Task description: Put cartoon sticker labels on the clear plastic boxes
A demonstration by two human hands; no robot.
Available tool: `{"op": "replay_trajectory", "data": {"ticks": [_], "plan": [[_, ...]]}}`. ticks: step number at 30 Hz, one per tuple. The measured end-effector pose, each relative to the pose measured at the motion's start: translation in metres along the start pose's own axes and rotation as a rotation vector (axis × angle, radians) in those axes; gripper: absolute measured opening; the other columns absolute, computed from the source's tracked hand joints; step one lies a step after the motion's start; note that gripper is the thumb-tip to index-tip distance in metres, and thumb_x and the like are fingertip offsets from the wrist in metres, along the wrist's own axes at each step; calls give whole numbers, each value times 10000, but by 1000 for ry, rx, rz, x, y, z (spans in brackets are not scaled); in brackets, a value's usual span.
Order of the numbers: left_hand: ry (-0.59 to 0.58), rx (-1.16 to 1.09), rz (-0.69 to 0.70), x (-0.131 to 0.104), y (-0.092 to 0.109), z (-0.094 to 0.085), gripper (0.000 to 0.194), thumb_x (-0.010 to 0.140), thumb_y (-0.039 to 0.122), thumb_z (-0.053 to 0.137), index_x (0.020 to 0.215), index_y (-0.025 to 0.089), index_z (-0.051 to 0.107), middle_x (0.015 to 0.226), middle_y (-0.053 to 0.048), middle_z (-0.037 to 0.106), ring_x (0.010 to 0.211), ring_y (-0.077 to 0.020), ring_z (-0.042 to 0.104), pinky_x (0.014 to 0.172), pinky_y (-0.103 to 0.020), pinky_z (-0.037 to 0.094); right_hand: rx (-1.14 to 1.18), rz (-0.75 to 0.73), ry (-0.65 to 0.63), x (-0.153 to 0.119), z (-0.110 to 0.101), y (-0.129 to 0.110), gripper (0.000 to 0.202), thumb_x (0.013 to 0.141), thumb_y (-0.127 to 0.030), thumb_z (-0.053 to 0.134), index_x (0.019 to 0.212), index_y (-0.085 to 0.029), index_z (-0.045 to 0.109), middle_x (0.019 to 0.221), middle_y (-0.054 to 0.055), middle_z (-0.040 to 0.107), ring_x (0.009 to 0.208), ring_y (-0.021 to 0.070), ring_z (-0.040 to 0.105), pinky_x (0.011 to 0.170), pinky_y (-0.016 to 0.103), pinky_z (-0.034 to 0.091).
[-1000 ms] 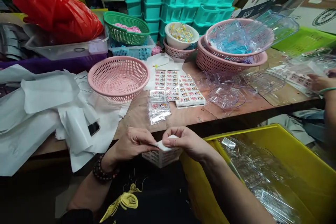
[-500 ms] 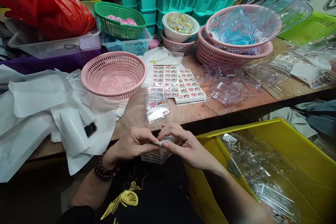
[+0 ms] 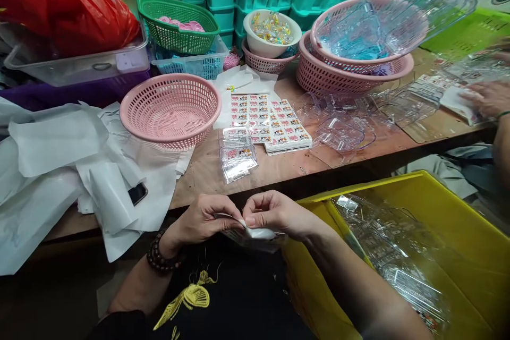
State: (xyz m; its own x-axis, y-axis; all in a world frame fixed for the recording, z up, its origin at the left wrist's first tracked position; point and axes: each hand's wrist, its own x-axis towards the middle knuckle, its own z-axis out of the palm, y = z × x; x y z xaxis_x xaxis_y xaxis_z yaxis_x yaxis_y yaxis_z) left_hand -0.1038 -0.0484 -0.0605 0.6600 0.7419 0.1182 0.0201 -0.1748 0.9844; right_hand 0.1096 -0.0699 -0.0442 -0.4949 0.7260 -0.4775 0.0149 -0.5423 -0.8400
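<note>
Just off the table's front edge, my left hand (image 3: pixel 211 218) and my right hand (image 3: pixel 271 215) meet, fingertips pinching a white-backed sticker sheet (image 3: pixel 258 233) between them. Part of the sheet is hidden by the fingers, and a clear plastic edge shows below it. Beyond my hands, clear plastic pieces (image 3: pixel 238 162) lie overlapped on the table. Behind them rest printed sticker sheets (image 3: pixel 289 127) in a stack with pink and black pictures.
A pink basket (image 3: pixel 171 106) stands left of the stickers, by crumpled white papers (image 3: pixel 56 143). Clear parts (image 3: pixel 342 130) lie at right, before stacked pink baskets (image 3: pixel 354 77). A yellow bin (image 3: pixel 458 228) sits lower right. Another person's hand (image 3: pixel 488 98) is at far right.
The sheet in my fingers has turned and shows more white. My right hand's fingers have drawn closer together. The other person's hand has come further into view at the right.
</note>
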Motion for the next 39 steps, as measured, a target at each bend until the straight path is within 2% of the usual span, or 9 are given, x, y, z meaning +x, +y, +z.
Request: {"op": "replay_trajectory", "data": {"ticks": [4,8,12,20,23,26,31,36,39], "plan": [[125,-48,-250,-3,-5,4,199,806,325,761,835,130,791,789,-80,776,682,-163,689,620,-237,534,-529,-448,319,-15,9,0,112,846,-312,667,836,-210,713,861,43,700,855,198,628,874,428,494],[150,-266,-488,-5,-5,6,334,702,417,823,820,106,787,699,-62,732,597,-137,626,562,-227,482,-992,-752,547,-24,24,12,87,879,-266,675,952,-272,723,983,34,717,1045,253,613,1138,684,191],[109,-455,-570,-4,-4,4,489,659,561,809,770,86,770,596,-35,653,531,-102,542,525,-212,412,-1150,-940,764,-18,34,31,83,928,-233,637,929,-270,712,863,2,723,975,217,627,1207,648,76],[-64,-292,-632,5,-11,-4,457,720,555,764,674,105,698,537,12,567,499,-84,460,498,-208,353,-1619,-1325,655,-14,28,40,239,899,-83,583,902,-268,735,920,-33,774,936,152,673,1267,534,74],[5,-73,-517,5,-12,-6,405,830,527,656,777,128,698,623,3,618,560,-115,515,533,-226,397,-1491,-1371,515,-21,27,37,218,890,-88,597,884,-256,736,872,-27,754,909,140,674,1270,503,122],[154,295,-313,3,-6,-11,322,953,394,502,795,161,658,698,1,643,647,-136,563,606,-244,415,-986,-1278,411,-31,19,26,155,900,-162,608,935,-254,728,866,13,713,904,172,677,1158,509,394],[101,603,13,2,3,-25,271,988,245,447,780,187,612,761,-13,656,762,-161,597,727,-273,452,-169,-1033,684,-19,-27,4,253,873,-125,677,1045,-311,691,959,11,707,888,167,698,901,387,592],[205,607,108,16,-13,-14,346,1008,263,452,740,172,650,582,11,622,512,-107,574,513,-202,415,-259,-952,644,39,-57,15,601,855,-221,719,1381,-393,484,1425,49,551,1206,212,630,1095,450,478],[381,757,199,26,-26,7,327,1029,283,442,1038,131,732,628,-20,711,470,-108,598,501,-210,423,-338,-994,562,63,-55,25,654,935,-214,597,1487,-424,315,1571,59,379,1352,234,526,1170,505,390]]}}
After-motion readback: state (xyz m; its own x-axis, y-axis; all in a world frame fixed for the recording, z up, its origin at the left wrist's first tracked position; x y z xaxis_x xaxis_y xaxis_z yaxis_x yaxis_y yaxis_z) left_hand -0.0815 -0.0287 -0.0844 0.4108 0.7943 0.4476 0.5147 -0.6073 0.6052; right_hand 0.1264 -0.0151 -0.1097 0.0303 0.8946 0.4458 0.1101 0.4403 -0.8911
